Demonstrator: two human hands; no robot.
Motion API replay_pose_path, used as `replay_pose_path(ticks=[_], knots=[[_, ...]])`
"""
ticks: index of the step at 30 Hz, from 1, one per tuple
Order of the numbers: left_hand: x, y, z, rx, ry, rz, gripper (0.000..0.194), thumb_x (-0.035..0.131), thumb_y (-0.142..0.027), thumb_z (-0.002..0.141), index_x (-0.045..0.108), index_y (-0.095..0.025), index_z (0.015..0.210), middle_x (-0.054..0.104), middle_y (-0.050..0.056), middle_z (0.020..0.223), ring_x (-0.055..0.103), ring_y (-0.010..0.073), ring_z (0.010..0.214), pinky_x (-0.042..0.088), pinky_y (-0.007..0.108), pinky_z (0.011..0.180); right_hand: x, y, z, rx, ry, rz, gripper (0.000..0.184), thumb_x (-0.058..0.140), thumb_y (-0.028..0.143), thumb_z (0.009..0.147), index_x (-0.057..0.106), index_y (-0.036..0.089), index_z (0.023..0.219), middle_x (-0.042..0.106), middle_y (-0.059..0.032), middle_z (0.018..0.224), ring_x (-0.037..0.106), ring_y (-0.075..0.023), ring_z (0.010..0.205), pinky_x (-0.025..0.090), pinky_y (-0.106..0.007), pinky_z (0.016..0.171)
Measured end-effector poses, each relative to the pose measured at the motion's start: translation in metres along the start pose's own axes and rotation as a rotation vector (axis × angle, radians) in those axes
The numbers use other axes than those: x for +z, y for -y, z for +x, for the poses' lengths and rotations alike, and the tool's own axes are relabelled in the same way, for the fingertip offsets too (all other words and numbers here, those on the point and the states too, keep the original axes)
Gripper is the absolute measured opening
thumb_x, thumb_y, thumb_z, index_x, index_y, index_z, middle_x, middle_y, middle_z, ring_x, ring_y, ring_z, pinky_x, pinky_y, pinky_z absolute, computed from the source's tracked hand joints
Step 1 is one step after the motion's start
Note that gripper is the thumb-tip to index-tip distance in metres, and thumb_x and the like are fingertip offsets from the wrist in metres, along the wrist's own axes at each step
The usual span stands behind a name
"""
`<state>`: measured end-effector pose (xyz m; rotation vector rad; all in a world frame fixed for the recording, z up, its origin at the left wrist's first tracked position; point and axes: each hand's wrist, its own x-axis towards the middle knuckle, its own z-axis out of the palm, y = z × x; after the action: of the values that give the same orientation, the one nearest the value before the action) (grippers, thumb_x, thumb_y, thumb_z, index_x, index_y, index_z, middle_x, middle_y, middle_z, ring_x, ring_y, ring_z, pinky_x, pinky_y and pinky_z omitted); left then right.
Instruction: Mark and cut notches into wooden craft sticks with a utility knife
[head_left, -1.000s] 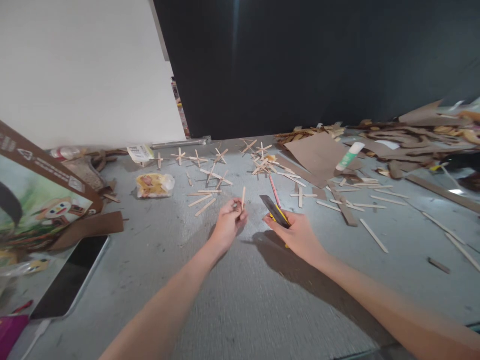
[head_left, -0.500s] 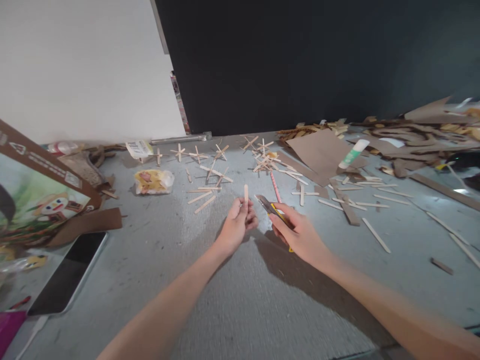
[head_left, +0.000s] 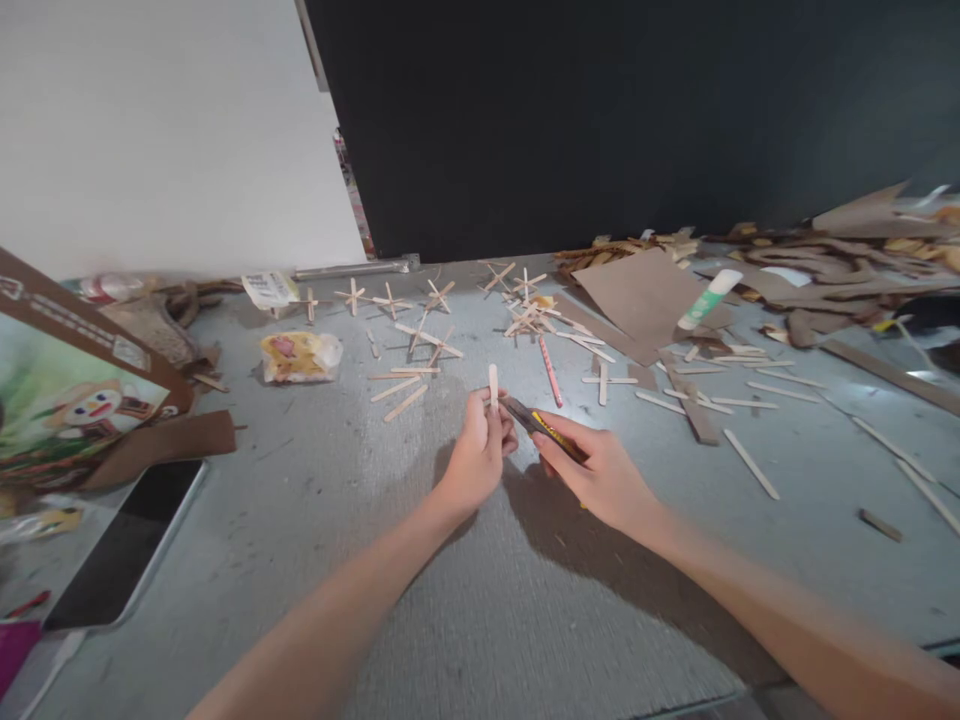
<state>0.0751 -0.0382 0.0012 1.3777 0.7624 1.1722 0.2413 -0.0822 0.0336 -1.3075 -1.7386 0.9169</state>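
**Utility knife (head_left: 534,421) beside an upright wooden stick (head_left: 493,384)**

Through my head view, the biggest thing is a black panel (head_left: 600,120) across the back, next to a white wall (head_left: 165,130). Below it I have the grey surface (head_left: 360,500) spread out in front of me. On my left stand a printed box (head_left: 94,400) and, nearer, a phone (head_left: 124,545) lying flat; on my far right, a brown cardboard sheet (head_left: 634,300) lies among scraps.

My two hands are at the centre, both closed. The left hand (head_left: 481,448) pinches the wooden stick, its rounded end pointing up. The right hand (head_left: 596,468) grips the utility knife, its front end angled toward the left fingers; I can't tell whether the blade touches the stick.

Smaller still, I see a wrapped packet (head_left: 300,357) at left, a green-and-white tube (head_left: 709,300) by the cardboard, and a red-and-white striped rod (head_left: 550,372) just beyond the knife. Crossed sticks (head_left: 354,297) stand toward the back.
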Motion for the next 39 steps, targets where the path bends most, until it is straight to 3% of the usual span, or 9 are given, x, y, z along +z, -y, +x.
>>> replay_pose_path(ticks=[8,16,26,29,35,39], knots=[[0.000,0.004,-0.001,0.042,-0.012,0.151,0.051,0.033,-0.069,0.103,0.037,-0.021,0.119,0.040,-0.006,0.076,0.038,0.0121,0.059,0.035,0.027,0.058,0.001,-0.001,0.000,-0.002,0.018,0.004,0.033,0.052,0.046,0.100,0.068,0.018,0.103,0.054,0.0032,0.062,0.042,-0.0123,0.053,0.033,-0.026,0.050],[-0.003,0.010,-0.003,0.096,-0.043,0.333,0.039,0.038,-0.054,0.106,0.038,-0.019,0.123,0.046,-0.004,0.077,0.042,0.0132,0.063,0.037,0.027,0.060,0.001,-0.001,-0.002,-0.012,0.027,-0.018,0.038,0.051,0.039,0.100,0.071,0.014,0.121,0.051,0.0039,0.062,0.038,-0.0118,0.053,0.031,-0.025,0.049],[-0.006,0.002,-0.010,-0.092,-0.002,0.665,0.023,0.036,-0.029,0.104,0.042,-0.020,0.124,0.050,-0.004,0.072,0.051,0.0157,0.060,0.034,0.026,0.057,0.001,0.004,-0.001,-0.055,0.029,-0.078,0.035,0.048,0.033,0.100,0.073,0.015,0.117,0.053,0.0034,0.064,0.040,-0.0122,0.054,0.034,-0.024,0.052],[-0.007,0.004,-0.009,-0.070,0.004,0.616,0.025,0.038,-0.029,0.103,0.040,-0.019,0.127,0.053,-0.002,0.076,0.051,0.0145,0.061,0.037,0.026,0.058,0.000,0.006,0.000,-0.069,0.039,-0.086,0.036,0.048,0.034,0.100,0.073,0.014,0.117,0.056,0.0028,0.066,0.039,-0.0117,0.054,0.035,-0.024,0.051],[-0.007,0.013,-0.006,-0.025,-0.020,0.387,0.036,0.034,-0.047,0.108,0.039,-0.019,0.129,0.047,-0.007,0.067,0.046,0.0125,0.055,0.036,0.024,0.054,0.005,-0.002,-0.003,-0.105,-0.031,-0.198,0.040,0.048,0.036,0.100,0.073,0.015,0.121,0.062,0.0004,0.069,0.040,-0.0117,0.053,0.037,-0.023,0.050],[-0.009,0.013,-0.007,-0.039,-0.017,0.442,0.027,0.047,-0.037,0.104,0.043,-0.021,0.125,0.051,-0.005,0.071,0.048,0.0119,0.057,0.036,0.023,0.054,0.005,-0.004,-0.005,-0.102,-0.033,-0.264,0.041,0.049,0.033,0.099,0.072,0.016,0.128,0.058,0.0029,0.061,0.035,-0.0117,0.047,0.034,-0.024,0.047]])
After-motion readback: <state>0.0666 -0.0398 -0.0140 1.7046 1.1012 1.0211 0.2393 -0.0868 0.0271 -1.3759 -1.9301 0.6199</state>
